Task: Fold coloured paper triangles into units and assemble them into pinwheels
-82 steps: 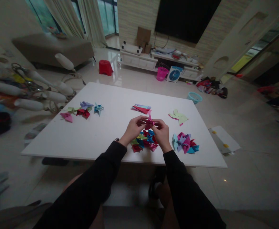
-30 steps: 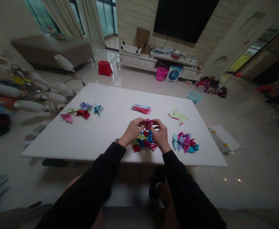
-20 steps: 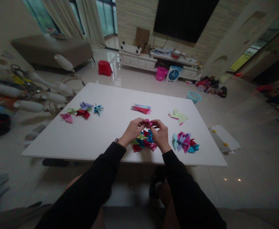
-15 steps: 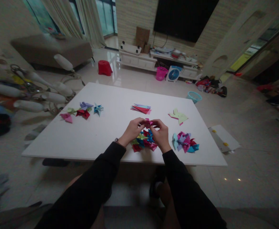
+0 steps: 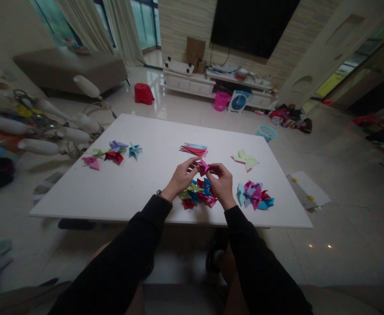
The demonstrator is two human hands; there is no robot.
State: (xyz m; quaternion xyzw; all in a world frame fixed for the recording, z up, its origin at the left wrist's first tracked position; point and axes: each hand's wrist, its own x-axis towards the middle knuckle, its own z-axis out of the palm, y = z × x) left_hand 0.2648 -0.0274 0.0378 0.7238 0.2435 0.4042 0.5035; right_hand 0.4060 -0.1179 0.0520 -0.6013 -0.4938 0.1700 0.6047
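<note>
My left hand (image 5: 181, 177) and my right hand (image 5: 222, 180) meet over the near middle of the white table (image 5: 146, 175). Both pinch a small pink folded paper piece (image 5: 202, 167) between their fingertips, a little above the tabletop. Directly below my hands lies a pile of folded paper pieces (image 5: 197, 195) in red, blue, green and pink. Both arms wear black sleeves.
A second colourful pile (image 5: 254, 196) lies to the right. Flat red and blue papers (image 5: 194, 149) and light green papers (image 5: 245, 160) lie further back. Several folded pieces (image 5: 113, 153) sit at the left. A rack with white pegs (image 5: 44, 127) stands beside the table's left edge.
The pink piece stood upright between my fingers, then was pressed low between both hands. Now my fingers have spread slightly and the piece shows more, tilted toward the left.
</note>
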